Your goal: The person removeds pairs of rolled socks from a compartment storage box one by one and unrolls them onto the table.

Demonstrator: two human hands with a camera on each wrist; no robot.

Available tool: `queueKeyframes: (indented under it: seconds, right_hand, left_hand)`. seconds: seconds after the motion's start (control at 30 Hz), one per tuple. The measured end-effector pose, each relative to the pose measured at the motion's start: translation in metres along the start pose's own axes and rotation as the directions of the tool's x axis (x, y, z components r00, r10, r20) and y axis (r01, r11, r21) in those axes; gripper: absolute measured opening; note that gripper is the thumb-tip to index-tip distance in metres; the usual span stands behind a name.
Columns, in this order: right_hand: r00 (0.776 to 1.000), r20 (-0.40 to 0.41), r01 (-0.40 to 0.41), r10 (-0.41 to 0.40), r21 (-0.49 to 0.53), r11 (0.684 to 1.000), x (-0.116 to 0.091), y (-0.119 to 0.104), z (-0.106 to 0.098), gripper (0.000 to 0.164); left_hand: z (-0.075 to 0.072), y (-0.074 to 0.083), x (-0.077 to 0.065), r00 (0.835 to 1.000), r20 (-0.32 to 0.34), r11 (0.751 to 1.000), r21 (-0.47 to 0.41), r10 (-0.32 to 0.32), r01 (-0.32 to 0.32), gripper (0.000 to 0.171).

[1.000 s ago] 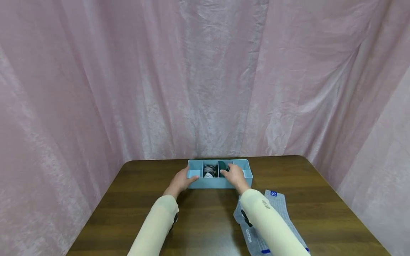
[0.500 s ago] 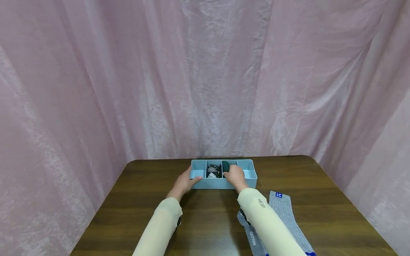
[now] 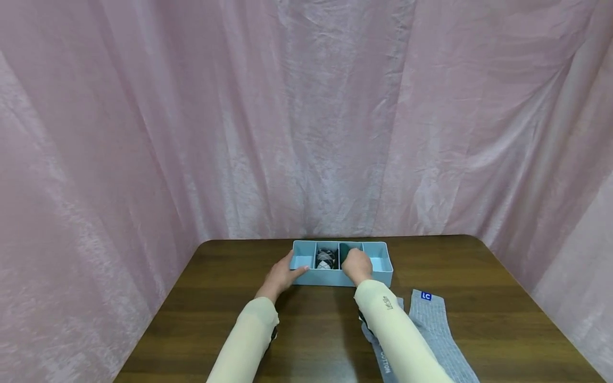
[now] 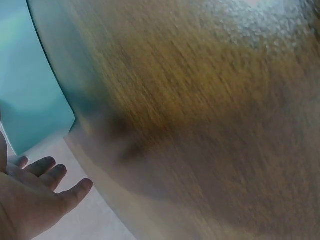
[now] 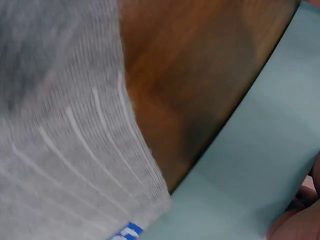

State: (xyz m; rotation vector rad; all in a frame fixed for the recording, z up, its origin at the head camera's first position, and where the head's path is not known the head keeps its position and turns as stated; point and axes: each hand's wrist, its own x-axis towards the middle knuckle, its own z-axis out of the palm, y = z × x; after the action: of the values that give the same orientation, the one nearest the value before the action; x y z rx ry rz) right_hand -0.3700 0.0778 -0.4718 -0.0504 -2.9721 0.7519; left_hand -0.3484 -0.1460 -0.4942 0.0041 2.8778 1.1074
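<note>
Light-blue four-compartment box (image 3: pixel 323 278): stands on the table (image 3: pixel 215 324), close to its far edge. Caution: forward pressure inside the box could slide it over the smooth-looking surface toward that edge, should the left hand (image 3: pixel 281 276) fail to steady it. A second likely fault is rebound: the dark green bundle (image 3: pixel 344 252), judged to be a rolled sock, may loosen if its fold is not tucked, or may lift out with the fingers if the knit catches. Excess sideways force could bow the divider (image 3: pixel 338 256) toward the argyle rolled sock (image 3: pixel 326 258) in the adjoining compartment. The right sleeve (image 3: pixel 397 330) crosses above the grey sock with the blue logo (image 3: pixel 433 330) and the grey sock lettered COTTON (image 3: pixel 380 354); contact cannot be confirmed, but a low return stroke could drag either one.

Position: the dark green bundle sits in the third compartment from the left. Its visible part shows just beyond and left of the right hand (image 3: pixel 357 266), which reaches over the front wall into that compartment and hides the remainder.

Hand state: right, fingertips out of sight; whether they hold or merely press the bundle cannot be told. Left, fingers extended and relaxed, thumb touching the front rim near the left corner, no closed grip.
</note>
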Motion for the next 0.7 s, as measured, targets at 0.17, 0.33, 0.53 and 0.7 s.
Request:
queueKeyframes:
  seconds: [0.17,0.33,0.53,0.7]
  right_hand:
    - [0.992,-0.120,0.056,-0.048,0.062,0.997,-0.002,0.002,0.006,0.018]
    - [0.973,-0.231,0.066,-0.024,0.175,0.982,-0.003,0.003,0.011,0.021]
    - [0.961,-0.276,0.096,-0.014,0.287,0.953,0.002,0.002,0.000,0.026]
    - [0.957,-0.289,0.107,-0.012,0.316,0.943,0.004,0.005,-0.017,0.025]
  left_hand:
    - [-0.002,0.001,0.000,1.000,-0.006,1.000,0.019,-0.021,0.021,0.084]
    - [-0.005,0.001,0.000,1.000,-0.002,0.998,0.053,-0.024,0.024,0.083]
    - [-0.006,0.003,0.001,0.999,-0.029,0.995,0.090,-0.031,0.034,0.081]
    - [-0.003,0.012,0.008,0.999,-0.021,0.991,0.130,-0.039,0.042,0.082]
